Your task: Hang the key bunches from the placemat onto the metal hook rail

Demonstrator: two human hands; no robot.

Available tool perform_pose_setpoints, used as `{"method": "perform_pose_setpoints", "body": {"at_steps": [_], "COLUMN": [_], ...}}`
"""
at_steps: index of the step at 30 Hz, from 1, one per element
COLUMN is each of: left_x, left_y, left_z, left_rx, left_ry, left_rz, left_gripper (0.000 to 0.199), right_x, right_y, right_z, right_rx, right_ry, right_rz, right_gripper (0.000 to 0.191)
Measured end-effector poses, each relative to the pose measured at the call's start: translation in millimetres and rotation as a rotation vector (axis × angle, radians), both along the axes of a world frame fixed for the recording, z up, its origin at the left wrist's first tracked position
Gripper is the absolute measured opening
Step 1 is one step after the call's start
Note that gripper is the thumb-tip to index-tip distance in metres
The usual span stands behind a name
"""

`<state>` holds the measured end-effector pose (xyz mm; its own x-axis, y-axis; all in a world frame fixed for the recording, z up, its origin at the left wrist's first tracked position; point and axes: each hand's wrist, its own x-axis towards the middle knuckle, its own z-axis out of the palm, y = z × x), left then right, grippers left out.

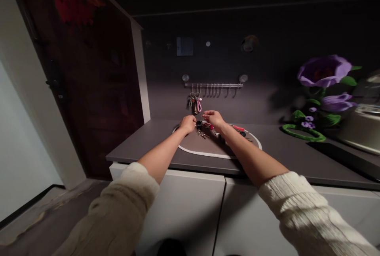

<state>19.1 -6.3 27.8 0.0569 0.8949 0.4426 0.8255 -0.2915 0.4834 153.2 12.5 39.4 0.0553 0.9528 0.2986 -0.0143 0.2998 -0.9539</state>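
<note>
My left hand is closed, thumb and fingers pinched at the left side of a bunch of keys with a dark fob. The keys hang or lie just over a brown oval mat with a white rim. Close by on the right, my right hand has its fingers bent and a little apart, with nothing visible between them. Beneath it is a small red item, partly hidden. On the wall behind, a hook rail carries key rings and a pink strap.
Red-handled pliers or a similar tool and dark small items lie on the mat's right part. Purple artificial flowers with a green ring base stand to the right, beside a pale rounded container. A dark door is at left.
</note>
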Motion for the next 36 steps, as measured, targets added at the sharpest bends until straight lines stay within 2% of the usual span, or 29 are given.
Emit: {"method": "perform_pose_setpoints", "body": {"at_steps": [5,11,21,30,36], "left_x": [4,-3,-3,-2,3], "left_y": [11,25,21,14,11], "left_z": [-9.6,-27.7,-23.3,-17.4,-14.7], "left_rx": [-0.031,0.011,0.029,0.121,0.159], "left_ry": [0.000,0.061,0.126,-0.005,-0.200], "left_rz": [0.009,-0.070,-0.050,-0.078,-0.139], "left_gripper": [0.022,0.020,0.013,0.015,0.017], "right_x": [8,11,9,7,8], "right_y": [-1,-2,-7,-9,-8], "right_z": [-12.4,-12.0,-12.9,-11.0,-10.9], "right_rx": [0.129,0.249,0.219,0.230,0.216], "right_ry": [-0.292,-0.655,-1.203,-1.209,-0.967], "right_rz": [-0.087,-0.134,-0.102,-0.094,-0.072], "right_gripper": [0.016,0.024,0.028,0.026,0.015]}}
